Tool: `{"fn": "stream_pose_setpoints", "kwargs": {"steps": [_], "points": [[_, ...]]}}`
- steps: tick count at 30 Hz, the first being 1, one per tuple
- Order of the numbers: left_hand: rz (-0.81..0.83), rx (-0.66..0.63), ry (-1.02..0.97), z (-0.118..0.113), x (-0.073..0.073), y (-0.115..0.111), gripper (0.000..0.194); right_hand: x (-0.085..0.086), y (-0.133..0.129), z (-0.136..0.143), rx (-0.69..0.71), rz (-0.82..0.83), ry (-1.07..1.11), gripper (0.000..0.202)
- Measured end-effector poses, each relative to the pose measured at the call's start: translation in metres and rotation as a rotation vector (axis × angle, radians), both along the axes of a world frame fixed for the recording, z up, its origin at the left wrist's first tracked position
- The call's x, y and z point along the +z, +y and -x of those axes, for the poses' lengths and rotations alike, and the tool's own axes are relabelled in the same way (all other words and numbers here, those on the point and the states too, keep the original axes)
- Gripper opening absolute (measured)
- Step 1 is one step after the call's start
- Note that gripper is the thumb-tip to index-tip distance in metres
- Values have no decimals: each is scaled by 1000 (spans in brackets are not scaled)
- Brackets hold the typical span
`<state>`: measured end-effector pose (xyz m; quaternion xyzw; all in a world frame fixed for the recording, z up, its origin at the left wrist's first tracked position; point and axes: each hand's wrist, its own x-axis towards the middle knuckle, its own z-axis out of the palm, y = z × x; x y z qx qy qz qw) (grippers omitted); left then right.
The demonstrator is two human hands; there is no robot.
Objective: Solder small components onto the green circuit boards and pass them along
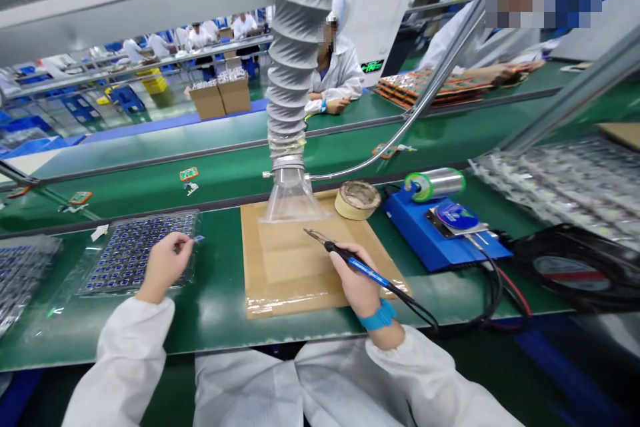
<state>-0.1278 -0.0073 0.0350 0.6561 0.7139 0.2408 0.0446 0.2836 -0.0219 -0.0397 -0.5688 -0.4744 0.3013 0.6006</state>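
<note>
My left hand (169,261) is pinched on a small flat part (199,238) at the right edge of a clear tray (135,250), which is filled with rows of small dark blue parts. In my right hand (359,280) is a blue and black soldering iron (367,271), its metal tip pointing up and left over a brown cardboard sheet (300,267). A clear fume hood (293,197) on a grey ribbed duct hangs above the sheet's far part. A roll of tape (357,200) sits at the sheet's far right corner.
A blue soldering station (430,233) with a solder spool (440,183) stands at right, beside a black fan (575,270). More clear trays lie at far left (25,273) and right (565,200). Small circuit boards (189,174) lie on the green belt. A person (337,70) sits across.
</note>
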Motion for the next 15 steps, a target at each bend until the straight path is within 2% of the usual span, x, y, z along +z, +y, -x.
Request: {"fn": "stream_pose_setpoints", "kwargs": {"steps": [5,9,12,15], "points": [[12,-249,-599,-92,-23,-2,20,-2,-5,13,-23,-24,-7,29],[244,-363,-943,-144,-36,3,27,0,-11,26,58,4,46,30],[462,-445,-995,-168,-45,3,31,1,-16,38,157,70,122,30],[488,-522,-858,-180,-50,1,22,-1,-20,49,210,56,126,31]]}}
